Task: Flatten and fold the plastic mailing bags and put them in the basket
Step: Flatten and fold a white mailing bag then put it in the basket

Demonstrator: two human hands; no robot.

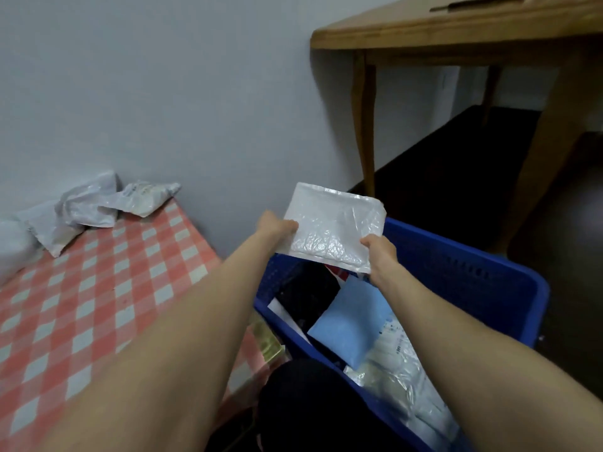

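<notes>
I hold a folded white bubble mailing bag (332, 226) in the air above the far end of the blue plastic basket (466, 265). My left hand (275, 225) grips the bag's left edge and my right hand (380, 252) grips its lower right corner. Inside the basket lie a light blue bag (349, 327), a black bag (310, 295) and white bags (401, 363). Several crumpled white and grey mailing bags (88, 207) lie at the far left of the checked table.
The red-and-white checked table (81, 305) stands on the left against a pale wall. A wooden table (440, 31) with curved legs stands at the back right over a dark floor. A yellowish packet (269, 342) sits between the checked table and the basket.
</notes>
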